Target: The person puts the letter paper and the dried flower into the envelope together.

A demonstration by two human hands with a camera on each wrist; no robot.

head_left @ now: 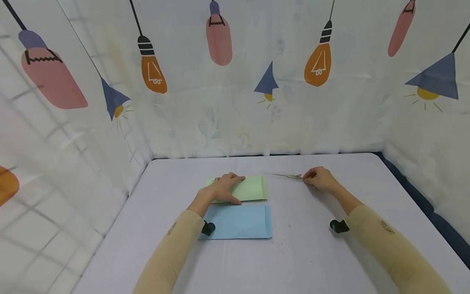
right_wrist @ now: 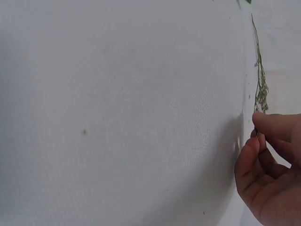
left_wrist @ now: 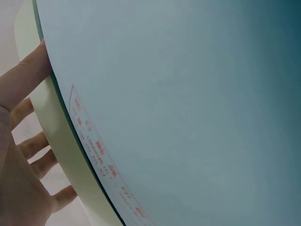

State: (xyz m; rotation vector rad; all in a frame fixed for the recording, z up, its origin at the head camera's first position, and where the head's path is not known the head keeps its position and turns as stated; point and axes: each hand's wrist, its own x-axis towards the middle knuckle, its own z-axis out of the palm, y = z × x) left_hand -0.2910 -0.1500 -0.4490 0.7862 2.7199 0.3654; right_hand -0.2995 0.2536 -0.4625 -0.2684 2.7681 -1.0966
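My left hand rests on a light green envelope, its fingers spread across the paper and its thumb near the front edge. In the left wrist view, the thumb lies close to the border between the green envelope and a blue envelope. That blue envelope lies flat just in front of the green one, under my left wrist. At the right, my right hand pinches one end of a thin dried plant sprig between thumb and fingertips. The sprig points leftward, toward the green envelope.
A white-covered table carries everything. Small plant crumbs are scattered right of the blue envelope. Dark wrist camera mounts hang below both forearms. A patterned curtain stands behind and beside the table.
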